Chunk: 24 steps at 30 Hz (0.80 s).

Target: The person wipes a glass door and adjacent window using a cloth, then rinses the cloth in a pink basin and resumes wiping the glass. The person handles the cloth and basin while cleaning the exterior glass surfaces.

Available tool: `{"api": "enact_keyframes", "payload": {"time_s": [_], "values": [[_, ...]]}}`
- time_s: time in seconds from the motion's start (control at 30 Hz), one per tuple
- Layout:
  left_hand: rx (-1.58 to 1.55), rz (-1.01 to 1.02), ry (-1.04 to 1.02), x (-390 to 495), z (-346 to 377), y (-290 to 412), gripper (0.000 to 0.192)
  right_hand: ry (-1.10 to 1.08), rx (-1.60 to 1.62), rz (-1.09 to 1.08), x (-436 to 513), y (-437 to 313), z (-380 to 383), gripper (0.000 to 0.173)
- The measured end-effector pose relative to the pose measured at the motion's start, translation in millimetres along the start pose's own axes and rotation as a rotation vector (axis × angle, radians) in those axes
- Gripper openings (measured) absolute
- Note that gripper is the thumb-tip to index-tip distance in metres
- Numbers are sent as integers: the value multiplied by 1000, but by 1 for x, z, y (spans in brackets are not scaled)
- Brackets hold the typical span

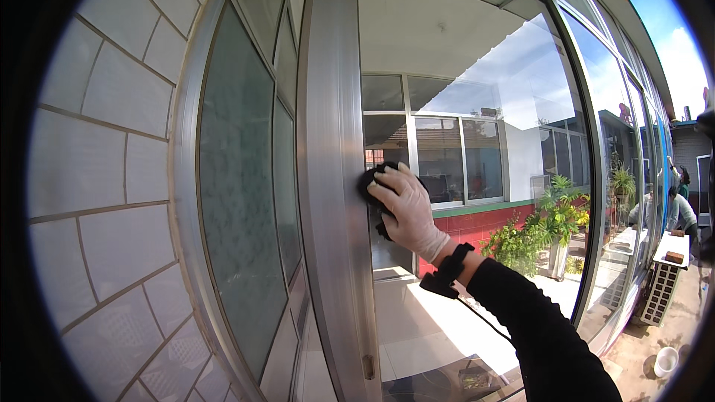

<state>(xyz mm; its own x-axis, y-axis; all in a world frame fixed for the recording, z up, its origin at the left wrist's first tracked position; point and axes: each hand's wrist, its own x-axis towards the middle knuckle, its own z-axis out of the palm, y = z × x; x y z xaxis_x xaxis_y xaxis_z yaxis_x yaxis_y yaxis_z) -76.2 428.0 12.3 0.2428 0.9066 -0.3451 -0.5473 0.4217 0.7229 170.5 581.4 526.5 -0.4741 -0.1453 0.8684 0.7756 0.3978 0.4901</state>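
My right hand (410,209), in a thin whitish glove, presses a bunched black cloth (370,184) against the left side of a large glass pane (475,17). The cloth meets the edge of the upright metal window frame (332,151). A black strap device (449,276) sits around my right wrist, and a thin cable runs from it along the black sleeve (536,318). My left hand is out of view.
White wall tiles (106,162) flank the frame on the left. Farther along stands an outdoor air-conditioner unit (661,296) with bricks on top, near a white bucket (666,362). People (681,209) are by the windows at far right. Potted plants (558,212) show in the glass.
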Motion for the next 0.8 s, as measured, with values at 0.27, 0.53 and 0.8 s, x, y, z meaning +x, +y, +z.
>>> {"api": "enact_keyframes", "payload": {"time_s": [0.27,0.53,0.8], "values": [[106,136,-82,-17,20,10,25,-712,238,-578,-207,-79,-59,24],[50,122,-155,-1,18,-9,24,64,-86,194,-49,50,-59,58],[-24,41,-51,-19,5,-8,24,-631,296,-404,-281,-130,-62,26]]}}
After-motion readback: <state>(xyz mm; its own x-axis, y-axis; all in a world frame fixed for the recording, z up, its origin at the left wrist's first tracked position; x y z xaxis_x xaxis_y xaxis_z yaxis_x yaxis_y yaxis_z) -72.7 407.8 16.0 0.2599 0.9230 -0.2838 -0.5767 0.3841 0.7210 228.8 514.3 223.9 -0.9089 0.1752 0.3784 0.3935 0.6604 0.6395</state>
